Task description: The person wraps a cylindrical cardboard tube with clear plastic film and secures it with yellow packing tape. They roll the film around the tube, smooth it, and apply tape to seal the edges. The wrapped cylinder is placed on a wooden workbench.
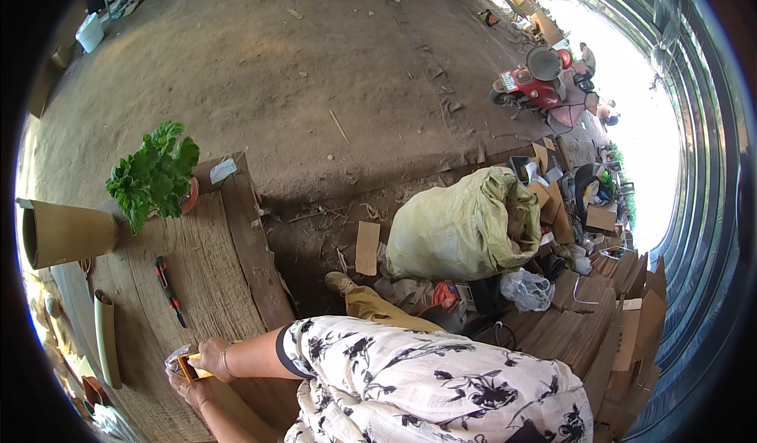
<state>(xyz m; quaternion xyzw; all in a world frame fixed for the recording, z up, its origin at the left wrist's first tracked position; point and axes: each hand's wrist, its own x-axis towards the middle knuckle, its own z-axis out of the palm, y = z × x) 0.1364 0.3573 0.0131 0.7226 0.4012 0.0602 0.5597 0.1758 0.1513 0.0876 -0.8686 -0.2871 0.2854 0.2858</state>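
At the near end of the wooden table (197, 258), my left hand (192, 390) curls round a small yellow-orange box-like thing (192, 366) with a dark inside. My right hand (211, 358), a bracelet at its wrist, grips the same thing from the other side. Clear crinkled plastic (175, 358) shows beside it; my fingers partly hide both. Just beyond my hands lies a red and black utility knife (169, 289). Farther back stand a leafy green plant (154, 171) in a reddish pot (190, 196) and a tan flowerpot (75, 232) tipped on its side.
A beige curved trough-like piece (106, 340) and scissors (86, 269) lie along the table's left side. To the right, a bulging pale-green sack (453, 226) stands among flattened cardboard (568, 313) and plastic bags (527, 289). A red motor scooter (536, 88) is parked farther off on the dirt floor.
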